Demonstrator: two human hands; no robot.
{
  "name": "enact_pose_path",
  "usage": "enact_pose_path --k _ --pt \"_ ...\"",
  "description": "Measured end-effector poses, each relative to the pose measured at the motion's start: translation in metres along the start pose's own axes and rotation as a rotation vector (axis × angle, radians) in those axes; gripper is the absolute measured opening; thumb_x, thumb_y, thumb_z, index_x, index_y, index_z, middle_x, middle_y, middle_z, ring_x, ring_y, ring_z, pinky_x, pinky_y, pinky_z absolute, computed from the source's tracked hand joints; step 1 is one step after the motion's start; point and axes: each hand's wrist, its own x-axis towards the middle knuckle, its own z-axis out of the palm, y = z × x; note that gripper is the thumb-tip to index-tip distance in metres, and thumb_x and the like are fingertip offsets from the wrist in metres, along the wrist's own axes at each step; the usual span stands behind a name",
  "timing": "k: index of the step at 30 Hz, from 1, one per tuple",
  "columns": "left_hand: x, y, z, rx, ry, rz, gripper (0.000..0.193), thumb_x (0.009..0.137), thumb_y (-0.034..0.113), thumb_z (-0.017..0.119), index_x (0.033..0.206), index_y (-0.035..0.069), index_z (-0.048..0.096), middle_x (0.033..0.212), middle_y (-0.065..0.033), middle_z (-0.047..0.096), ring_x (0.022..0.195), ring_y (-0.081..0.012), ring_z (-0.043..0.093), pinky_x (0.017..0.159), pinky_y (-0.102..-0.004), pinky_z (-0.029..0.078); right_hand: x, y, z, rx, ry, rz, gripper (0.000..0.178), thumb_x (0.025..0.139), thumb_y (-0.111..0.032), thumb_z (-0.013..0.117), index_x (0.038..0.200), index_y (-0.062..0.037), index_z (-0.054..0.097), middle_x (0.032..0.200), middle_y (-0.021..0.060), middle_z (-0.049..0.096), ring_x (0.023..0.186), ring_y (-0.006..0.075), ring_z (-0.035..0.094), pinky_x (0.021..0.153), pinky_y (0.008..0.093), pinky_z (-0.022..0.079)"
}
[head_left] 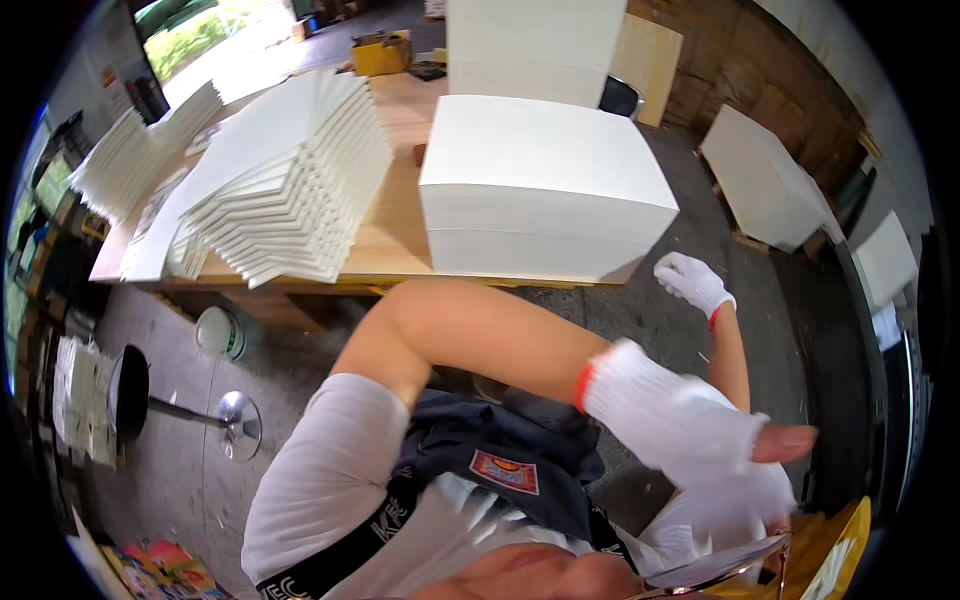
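My left arm reaches across my chest to the right. The left hand (700, 435) is in a white knit glove with a red cuff, and its bare thumb sticks out. Blur smears its fingers, which are close to my right sleeve. My right hand (692, 281), also in a white glove with a red cuff, hangs beside the table's front right corner. Its fingers are curled in, and nothing shows in them. Nearest to it is a squared stack of white sheets (545, 150) on the wooden table (395, 230).
Fanned stacks of white folded sheets (290, 200) cover the table's left side. A yellow box (381, 53) sits at the back. On the floor are a white bucket (219, 333) and a round-based black stool (130, 405). Another white stack (765, 180) stands far right.
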Motion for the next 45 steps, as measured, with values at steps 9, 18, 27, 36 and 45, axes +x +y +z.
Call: enact_pose_path --k 9,18,27,36,45 --pt "-0.226 0.005 -0.087 1.264 1.595 0.477 0.048 0.106 0.028 0.043 0.148 0.005 0.045 0.149 -0.0111 0.05 0.138 -0.0237 0.046 0.116 -0.0371 0.034 0.029 0.041 0.065 1.173 0.506 0.079 0.059 0.099 -0.05 0.059 0.134 -0.0027 0.06 0.134 0.0151 0.063 0.124 0.0295 0.058 0.108 0.0448 0.04" --pt "-0.413 -0.142 -0.177 0.273 2.281 0.723 0.077 0.097 0.064 0.053 0.14 0.001 0.054 0.134 -0.0094 0.06 0.118 -0.024 0.058 0.101 -0.0382 0.049 0.115 0.016 0.15 1.466 0.966 0.349 0.07 0.1 -0.059 0.05 0.137 -0.0011 0.059 0.14 0.009 0.06 0.126 0.024 0.055 0.108 0.0358 0.04" --pt "-0.416 -0.155 -0.203 0.202 2.313 0.732 0.071 0.099 0.06 0.051 0.136 0.0 0.058 0.129 -0.0079 0.062 0.114 -0.023 0.06 0.098 -0.0363 0.05 0.121 0.024 0.143 1.29 1.014 0.464 0.077 0.099 -0.065 0.043 0.132 0.0016 0.062 0.129 0.0118 0.066 0.113 0.0257 0.062 0.1 0.0373 0.046" --pt "-0.379 -0.117 -0.17 0.116 2.142 0.637 0.075 0.102 0.064 0.037 0.151 0.007 0.043 0.149 -0.0122 0.05 0.135 -0.0283 0.048 0.115 -0.0387 0.037 0.104 0.029 0.14 1.252 0.934 0.419 0.08 0.099 -0.066 0.043 0.135 0.0026 0.06 0.135 0.0141 0.062 0.12 0.0267 0.059 0.105 0.0384 0.043" --pt "-0.195 0.039 -0.095 2.014 1.111 0.117 0.028 0.097 0.022 0.06 0.119 0.007 0.067 0.127 -0.0161 0.065 0.127 -0.0303 0.058 0.106 -0.0434 0.047 0.029 0.009 0.0 0.958 0.692 0.154 0.043 0.1 -0.051 0.057 0.106 -0.0087 0.065 0.081 -0.0067 0.058 0.07 0.0026 0.051 0.061 0.0207 0.041"
